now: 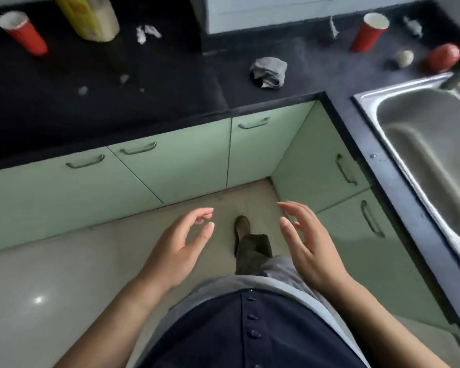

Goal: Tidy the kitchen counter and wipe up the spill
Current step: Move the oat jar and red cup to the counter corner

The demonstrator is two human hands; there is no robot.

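Standing back from the L-shaped dark counter, head view only; left hand and right hand both raised over the floor, palms facing each other, fingers loosely spread and slightly curled, holding nothing, well apart from the counter and from each other; nothing yet touched. Grey cloth lying crumpled near the inner corner of the counter, between the left run and the steel sink; judged soft, light, limp; best taken by bunching from the top with a whole-hand grab, since any fold will do and no care for breakage needed; likely to drag rather than slide if damp, dampness not readable here. Red paper cup at left and red paper cup at right, both upright; judged light, thin-walled, easily crushed or tipped; best gripped around the mid-wall with gentle pressure; contents not visible. Yellow bottle upright at the back left, just beside the left cup; judged stiffer and heavier than the cups, smooth-sided, to be wrapped around the body. White crumpled scraps behind the bottle, further small pale bits nearer the front edge, and more scraps by the right cup; judged near weightless, to be pinched or swept into the palm. Red rounded object and pale round object near the sink's back corner; identity unclear, blurred. Faint pale smear on the counter right of the cloth, possibly the spill; not certain.
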